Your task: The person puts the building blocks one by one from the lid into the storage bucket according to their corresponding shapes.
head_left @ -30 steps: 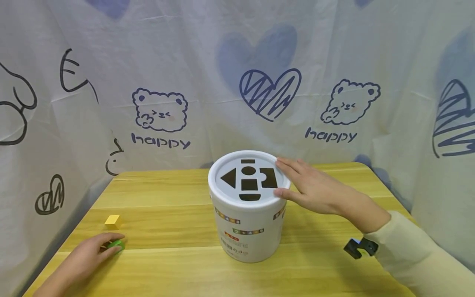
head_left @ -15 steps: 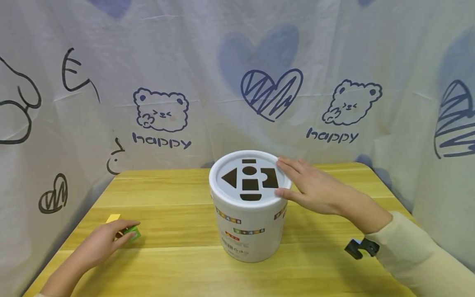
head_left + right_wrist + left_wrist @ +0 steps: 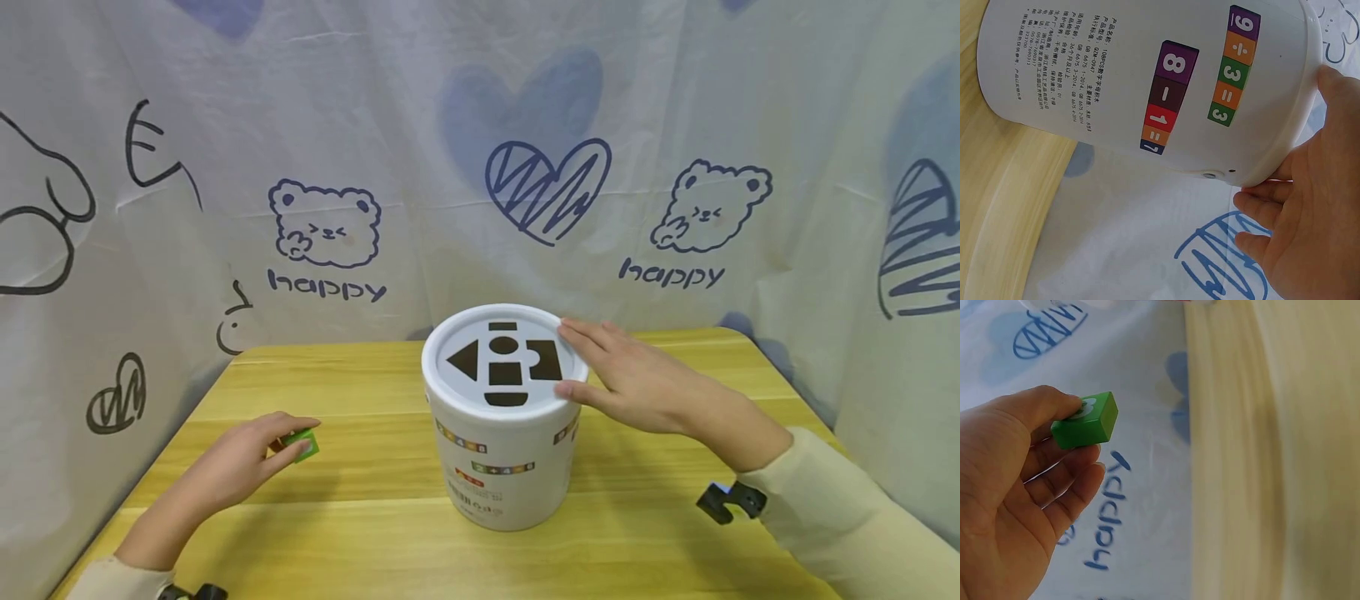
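One white cylindrical container (image 3: 510, 492), upright on a yellow wood-grain surface (image 3: 360, 517); round white lid (image 3: 467, 390) with shaped openings. One small green rectangular block (image 3: 1090, 427), left of the container, above the surface; left hand (image 3: 236, 458), grip clamped on it. Right hand (image 3: 645, 382): grip apart, fingers extended, touching the lid's right edge.

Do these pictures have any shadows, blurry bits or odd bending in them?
Head view: a soft shadow lies on the table beneath the left hand; left wrist view: the green block looks fairly crisp, but the table's wood grain is smeared and its lines bow; right wrist view: the bucket's large printed numbers look sharp.
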A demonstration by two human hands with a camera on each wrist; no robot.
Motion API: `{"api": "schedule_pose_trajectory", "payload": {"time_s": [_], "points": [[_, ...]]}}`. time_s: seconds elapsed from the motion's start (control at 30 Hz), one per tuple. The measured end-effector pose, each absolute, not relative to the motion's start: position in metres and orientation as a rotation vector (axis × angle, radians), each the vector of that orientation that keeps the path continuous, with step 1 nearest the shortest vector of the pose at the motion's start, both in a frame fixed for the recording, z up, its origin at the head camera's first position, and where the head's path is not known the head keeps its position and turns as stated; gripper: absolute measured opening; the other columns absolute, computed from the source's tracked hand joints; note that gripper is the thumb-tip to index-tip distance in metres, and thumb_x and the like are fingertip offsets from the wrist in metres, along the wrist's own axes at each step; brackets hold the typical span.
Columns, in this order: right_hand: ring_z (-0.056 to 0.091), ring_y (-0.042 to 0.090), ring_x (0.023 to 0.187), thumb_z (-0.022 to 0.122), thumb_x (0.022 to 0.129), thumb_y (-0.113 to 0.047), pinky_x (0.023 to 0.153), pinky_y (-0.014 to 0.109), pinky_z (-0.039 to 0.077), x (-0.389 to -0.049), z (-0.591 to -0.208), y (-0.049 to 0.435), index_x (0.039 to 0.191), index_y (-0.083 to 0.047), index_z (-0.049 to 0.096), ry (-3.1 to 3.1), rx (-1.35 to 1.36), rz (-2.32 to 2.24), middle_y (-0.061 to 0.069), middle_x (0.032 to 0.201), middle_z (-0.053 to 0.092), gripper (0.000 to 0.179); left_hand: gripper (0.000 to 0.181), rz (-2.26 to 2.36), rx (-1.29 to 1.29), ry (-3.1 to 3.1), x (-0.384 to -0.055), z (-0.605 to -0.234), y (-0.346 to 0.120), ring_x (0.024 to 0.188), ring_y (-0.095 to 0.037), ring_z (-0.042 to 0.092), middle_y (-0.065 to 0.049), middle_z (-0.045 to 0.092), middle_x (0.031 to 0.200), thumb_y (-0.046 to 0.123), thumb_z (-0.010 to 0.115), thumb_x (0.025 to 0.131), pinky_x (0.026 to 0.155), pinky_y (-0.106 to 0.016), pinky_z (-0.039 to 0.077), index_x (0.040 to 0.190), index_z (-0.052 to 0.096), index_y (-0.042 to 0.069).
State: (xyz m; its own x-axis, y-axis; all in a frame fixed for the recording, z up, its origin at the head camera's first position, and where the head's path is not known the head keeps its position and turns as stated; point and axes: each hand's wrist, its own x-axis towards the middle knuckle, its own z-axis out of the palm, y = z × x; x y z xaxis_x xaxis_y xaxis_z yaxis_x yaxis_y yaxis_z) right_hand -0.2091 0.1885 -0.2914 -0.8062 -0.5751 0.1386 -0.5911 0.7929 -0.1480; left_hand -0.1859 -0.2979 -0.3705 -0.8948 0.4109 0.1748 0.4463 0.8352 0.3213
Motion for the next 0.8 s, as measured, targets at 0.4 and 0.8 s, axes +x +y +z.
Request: {"api": "schedule_pose_trajectory", "payload": {"time_s": [0.4,0.8], "points": [[0.015,0.04,0.145,0.039,0.096,-0.066,0.116,0.056,0.018,-0.21,-0.293,0.189,0.157,-0.011,0.019,-2.896,0.941,0.296,0.006,0.162,0.017,0.085,0.034,-0.458,-0.798,-2.772,-0.19,-0.323,-0.268,0.083,-0.01,0.058,0.003,0.067,0.106,0.025,0.064,0.097,0.064,-0.03,0.05,0.128,0.064,0.01],[0.013,0.042,0.145,0.038,0.095,-0.068,0.116,0.057,0.017,-0.21,-0.291,0.188,0.157,-0.011,0.019,-2.915,0.926,0.285,0.006,0.162,0.015,0.086,0.031,-0.428,-0.939,-2.668,-0.202,-0.27,-0.233,0.087,-0.01,0.061,0.007,0.069,0.104,0.025,0.065,0.096,0.073,-0.036,0.054,0.125,0.067,0.013]]}}
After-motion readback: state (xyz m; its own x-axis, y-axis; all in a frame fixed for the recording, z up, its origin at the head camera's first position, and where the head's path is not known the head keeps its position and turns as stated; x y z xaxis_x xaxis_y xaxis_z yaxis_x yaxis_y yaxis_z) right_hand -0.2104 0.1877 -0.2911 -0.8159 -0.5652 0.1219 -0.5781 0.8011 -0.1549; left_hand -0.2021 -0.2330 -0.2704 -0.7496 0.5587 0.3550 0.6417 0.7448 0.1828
